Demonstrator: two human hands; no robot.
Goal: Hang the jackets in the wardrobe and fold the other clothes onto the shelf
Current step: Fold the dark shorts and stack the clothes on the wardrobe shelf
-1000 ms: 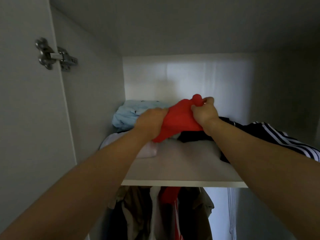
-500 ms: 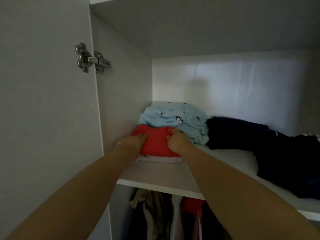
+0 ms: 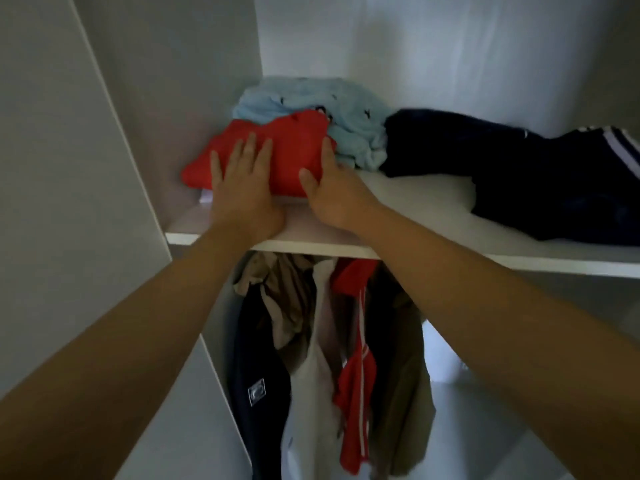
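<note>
You have no writing in front of you that can be read. The nearest thing to a label is a small pale square patch (image 3: 256, 392) on the dark blue jacket (image 3: 258, 344) hanging below the shelf (image 3: 415, 202). It carries a rounded mark, but it is too blurred for you to make out any letters or a brand. The tiny dark motifs scattered over the light blue garment (image 3: 304, 98) on the shelf are too small to tell apart.
</note>
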